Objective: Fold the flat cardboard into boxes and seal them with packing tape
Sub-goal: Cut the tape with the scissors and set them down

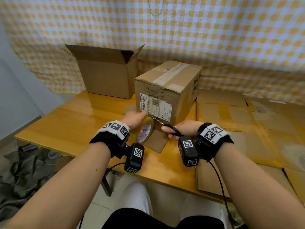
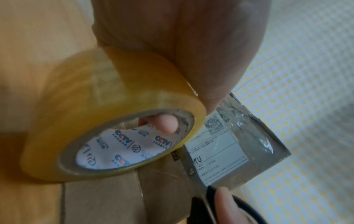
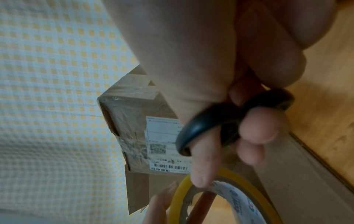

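1. forearms fill the 6 o'clock edge of the head view; from them the left hand (image 1: pixel 134 119) is seen curled round the tape roll (image 1: pixel 146 130), a finger hooked through its core and the rest wrapped over its outer face.
2. the right hand (image 1: pixel 182 128) is closed on the scissors (image 1: pixel 171 129), thumb and fingers through the black loops; the blades point toward 10 o'clock at the clear tape stretched from roll to box.
3. the taped box (image 1: pixel 166 90) stands just beyond both hands at 12 o'clock, its labelled end facing them, on the wooden table (image 1: pixel 74 119).
4. an open box (image 1: pixel 105 71) stands at 11 o'clock, and flat cardboard (image 1: pixel 239 116) lies at 3 o'clock.
5. the roll is judged light and rigid, best held by its core; the free tape is thin and clingy, so tension should be kept for cutting. the box is judged light, stiff at the edges, yielding on the panels.
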